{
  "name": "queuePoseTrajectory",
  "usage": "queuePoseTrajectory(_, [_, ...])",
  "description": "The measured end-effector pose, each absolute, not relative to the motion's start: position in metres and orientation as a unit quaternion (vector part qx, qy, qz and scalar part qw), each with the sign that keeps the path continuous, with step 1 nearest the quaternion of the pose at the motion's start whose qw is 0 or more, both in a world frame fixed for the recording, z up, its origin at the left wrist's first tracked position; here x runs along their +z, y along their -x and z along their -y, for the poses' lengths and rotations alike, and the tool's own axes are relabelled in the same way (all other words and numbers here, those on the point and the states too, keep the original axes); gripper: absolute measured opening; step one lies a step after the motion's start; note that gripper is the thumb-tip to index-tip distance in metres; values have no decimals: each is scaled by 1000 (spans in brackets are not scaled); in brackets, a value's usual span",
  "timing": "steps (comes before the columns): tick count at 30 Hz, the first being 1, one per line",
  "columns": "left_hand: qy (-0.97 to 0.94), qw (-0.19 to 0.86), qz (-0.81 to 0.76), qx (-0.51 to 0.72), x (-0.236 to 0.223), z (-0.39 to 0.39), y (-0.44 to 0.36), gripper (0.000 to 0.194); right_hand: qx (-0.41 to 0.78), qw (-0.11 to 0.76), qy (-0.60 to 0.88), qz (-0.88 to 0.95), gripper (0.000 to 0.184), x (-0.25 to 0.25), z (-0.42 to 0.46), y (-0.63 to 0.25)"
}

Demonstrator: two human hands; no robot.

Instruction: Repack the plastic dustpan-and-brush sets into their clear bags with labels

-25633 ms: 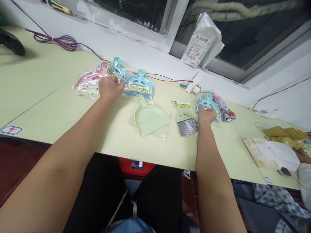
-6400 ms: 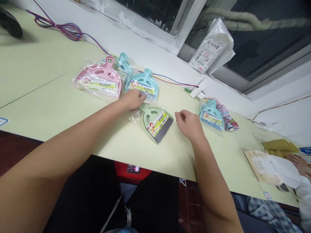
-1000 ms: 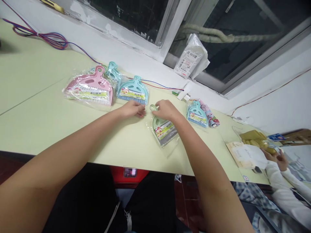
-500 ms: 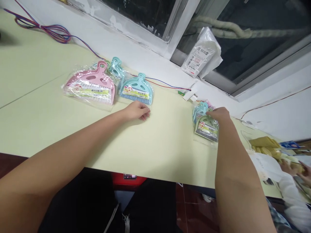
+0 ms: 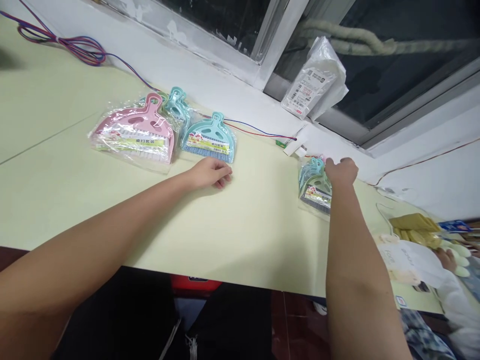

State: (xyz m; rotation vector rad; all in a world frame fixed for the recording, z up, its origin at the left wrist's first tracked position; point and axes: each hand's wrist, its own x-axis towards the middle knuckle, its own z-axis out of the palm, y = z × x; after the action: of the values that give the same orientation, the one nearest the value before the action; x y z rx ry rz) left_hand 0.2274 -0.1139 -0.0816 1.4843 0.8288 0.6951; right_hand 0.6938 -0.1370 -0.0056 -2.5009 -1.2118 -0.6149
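My left hand (image 5: 212,172) rests on the table just in front of a bagged light-blue dustpan-and-brush set (image 5: 210,134), its fingers curled in and nothing seen in them. Left of that set lies a pink dustpan-and-brush set (image 5: 144,122) in clear wrap, with another blue one (image 5: 177,105) behind. My right hand (image 5: 342,171) is at the upper right of a small pile, beside a green dustpan-and-brush set (image 5: 318,189) lying over blue ones (image 5: 309,172). A bit of pink shows by its thumb. The hand's own back hides most of its fingers.
A white plastic package (image 5: 309,90) leans against the window frame. Red and blue wires (image 5: 82,50) run along the wall. To the right lie yellow cloth (image 5: 416,225) and white bags (image 5: 408,260), with another person's hand (image 5: 446,257) nearby.
My right hand has shifted up and slightly away from the green set's handle, toward the back of the pile. My left hand stays in nearly the same place.
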Motion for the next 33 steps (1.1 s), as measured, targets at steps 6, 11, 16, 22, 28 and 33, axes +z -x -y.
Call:
queuePoseTrajectory(6, [-608,679,-245,330,-76,137,-240,61,-141,475,651,575,40,-17,146,-508])
queuePoseTrajectory(11, [-628,671,-218,330,-69,171,-251,68,118,506,606,603,34,-57,177,-365])
queuePoseTrajectory(16, [-679,601,-303,293,-69,183,-249,72,168,504,650,543,27,-69,189,-357])
queuePoseTrajectory(22, [-615,685,-306,243,-72,188,-255,72,28,447,686,574,32,-80,185,-387])
queuePoseTrajectory(28, [-576,750,-217,240,-70,183,-264,64,80,364,703,606,24,-95,151,-392])
queuePoseTrajectory(33, [-608,681,-275,302,-76,158,-250,56,88,351,748,557,42,-95,111,-380])
